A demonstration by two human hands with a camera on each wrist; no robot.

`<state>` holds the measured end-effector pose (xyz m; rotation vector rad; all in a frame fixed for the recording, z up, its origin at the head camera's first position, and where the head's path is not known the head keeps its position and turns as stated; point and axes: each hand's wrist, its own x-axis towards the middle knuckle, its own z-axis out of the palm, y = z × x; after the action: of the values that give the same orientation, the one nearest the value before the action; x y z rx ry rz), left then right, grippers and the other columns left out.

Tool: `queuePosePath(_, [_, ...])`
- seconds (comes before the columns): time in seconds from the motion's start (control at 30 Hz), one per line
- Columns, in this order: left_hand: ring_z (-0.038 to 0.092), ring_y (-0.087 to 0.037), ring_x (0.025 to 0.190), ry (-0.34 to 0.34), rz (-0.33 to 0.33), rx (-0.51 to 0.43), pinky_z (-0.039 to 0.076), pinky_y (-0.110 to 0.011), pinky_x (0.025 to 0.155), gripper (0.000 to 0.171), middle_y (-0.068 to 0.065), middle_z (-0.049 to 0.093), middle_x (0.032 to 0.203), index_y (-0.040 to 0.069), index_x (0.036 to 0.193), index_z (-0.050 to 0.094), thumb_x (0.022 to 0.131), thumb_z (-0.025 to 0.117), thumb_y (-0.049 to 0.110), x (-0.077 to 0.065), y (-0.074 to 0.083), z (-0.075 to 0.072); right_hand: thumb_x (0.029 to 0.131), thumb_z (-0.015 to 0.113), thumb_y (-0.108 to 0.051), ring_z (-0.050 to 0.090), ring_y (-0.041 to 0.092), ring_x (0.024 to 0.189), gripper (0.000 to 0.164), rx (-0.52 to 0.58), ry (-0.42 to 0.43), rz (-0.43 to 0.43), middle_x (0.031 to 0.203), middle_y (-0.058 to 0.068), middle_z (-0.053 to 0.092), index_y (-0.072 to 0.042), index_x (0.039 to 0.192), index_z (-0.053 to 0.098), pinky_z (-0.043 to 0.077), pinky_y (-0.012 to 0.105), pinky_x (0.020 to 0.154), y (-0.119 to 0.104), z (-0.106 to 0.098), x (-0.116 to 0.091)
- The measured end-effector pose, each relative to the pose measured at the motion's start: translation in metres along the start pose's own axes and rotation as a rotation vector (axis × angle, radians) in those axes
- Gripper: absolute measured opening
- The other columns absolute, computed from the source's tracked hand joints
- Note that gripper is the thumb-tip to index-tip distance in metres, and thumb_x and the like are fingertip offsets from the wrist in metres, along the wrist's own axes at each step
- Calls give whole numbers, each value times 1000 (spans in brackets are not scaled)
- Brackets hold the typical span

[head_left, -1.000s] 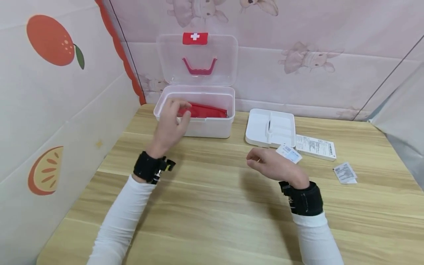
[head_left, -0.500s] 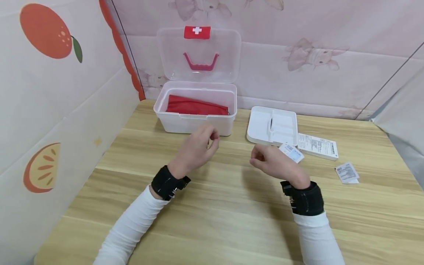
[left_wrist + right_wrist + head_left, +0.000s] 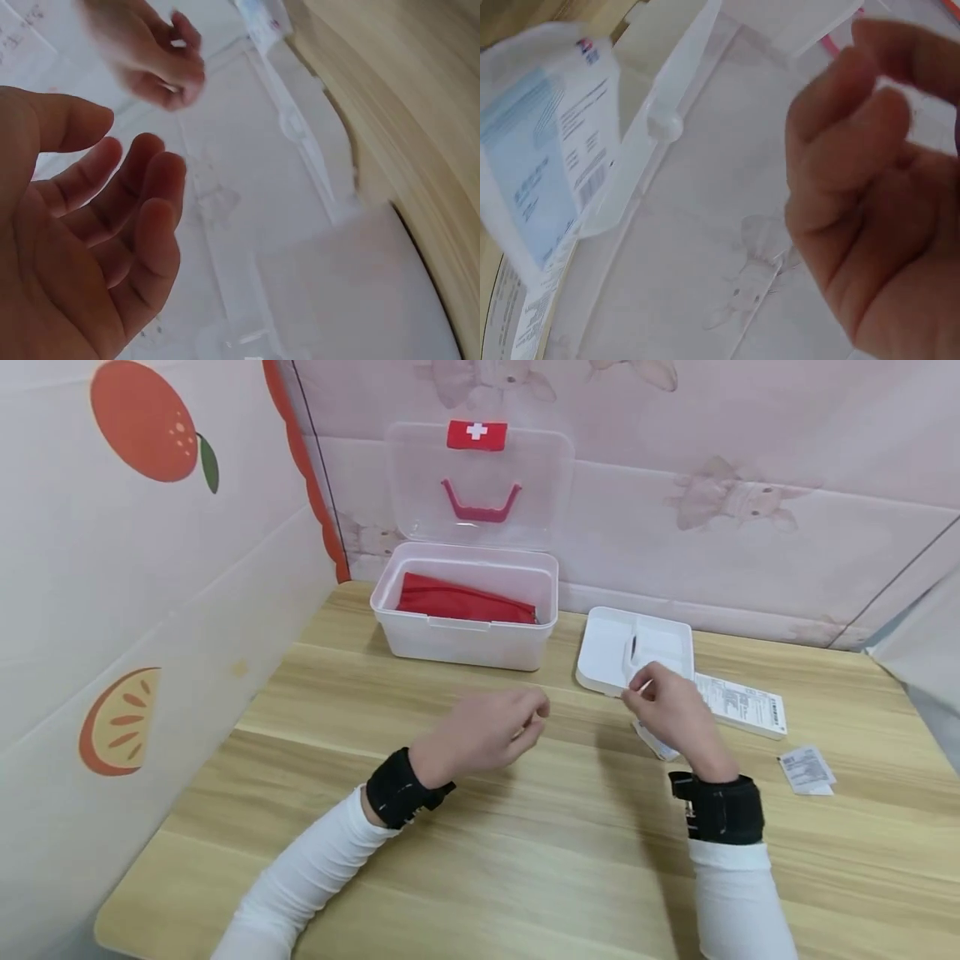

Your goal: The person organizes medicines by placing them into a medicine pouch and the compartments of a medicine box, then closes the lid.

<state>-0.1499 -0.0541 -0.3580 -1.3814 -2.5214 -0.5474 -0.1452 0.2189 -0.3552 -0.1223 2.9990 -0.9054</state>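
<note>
My left hand [image 3: 480, 735] hovers over the wooden table in front of the first-aid box [image 3: 465, 643], fingers loosely curled. In the left wrist view, nothing lies between its fingers [image 3: 154, 247]. To the right, my right hand [image 3: 678, 718] is at the front edge of a white compartment tray [image 3: 603, 652], overlapping its corner in the head view. Its fingers are bent and its palm is bare in the right wrist view. A white and blue packet [image 3: 547, 165] lies close by, partly hidden behind that hand in the head view. A red pouch [image 3: 465, 600] lies inside the box.
The box's clear lid [image 3: 540, 485] stands raised against the wall, with its pink handle [image 3: 480, 513] showing. A flat printed box [image 3: 742, 703] lies beside the tray. Small printed packets [image 3: 807, 768] rest farther right on the table [image 3: 525, 877].
My left hand has moved from above the box, to the right and toward me. My right hand has shifted forward to the tray's edge, covering part of the packet.
</note>
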Motion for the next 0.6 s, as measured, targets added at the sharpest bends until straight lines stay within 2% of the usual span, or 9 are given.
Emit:
queuePosePath(0.13, [53, -6, 67, -54, 21, 3, 46, -18, 59, 12, 2, 67, 92, 10, 106, 63, 99, 59, 18, -1, 13, -3, 97, 56, -19, 62, 40, 88, 33, 2, 85, 61, 107, 28, 63, 5, 120, 54, 49, 47, 70, 10, -11, 12])
queuePosePath(0.23, [55, -6, 69, -84, 53, 39, 47, -18, 60, 14, 3, 68, 93, 11, 108, 64, 99, 58, 20, -4, 22, -6, 97, 52, -19, 54, 49, 106, 44, 2, 126, 115, 127, 35, 51, 7, 132, 47, 47, 57, 81, 20, -17, 26])
queuePosePath(0.3, [57, -5, 72, -101, 80, 55, 49, -19, 63, 15, 4, 68, 93, 11, 109, 64, 99, 58, 21, -6, 28, -8, 97, 49, -19, 50, 50, 107, 49, -12, 139, 154, 134, 37, 42, 8, 138, 41, 46, 57, 79, 30, -20, 35])
queuePosePath(0.43, [61, -6, 79, -122, 136, 74, 52, -21, 67, 15, 5, 66, 93, 12, 109, 63, 100, 57, 22, -10, 39, -11, 95, 48, -18, 47, 51, 101, 57, -80, 108, 203, 136, 43, 31, 12, 141, 33, 44, 57, 74, 51, -24, 49])
queuePosePath(0.5, [60, -6, 79, -127, 157, 78, 51, -20, 65, 14, 5, 64, 91, 13, 108, 62, 100, 56, 22, -12, 44, -14, 92, 49, -17, 50, 53, 98, 58, -126, 67, 217, 130, 45, 37, 15, 137, 34, 46, 57, 72, 60, -26, 54])
queuePosePath(0.6, [56, -5, 74, -126, 176, 88, 45, -18, 58, 12, 6, 61, 87, 14, 105, 61, 100, 56, 23, -13, 49, -17, 88, 52, -17, 57, 47, 85, 53, -176, -7, 251, 109, 41, 51, 19, 124, 37, 48, 49, 62, 73, -28, 61])
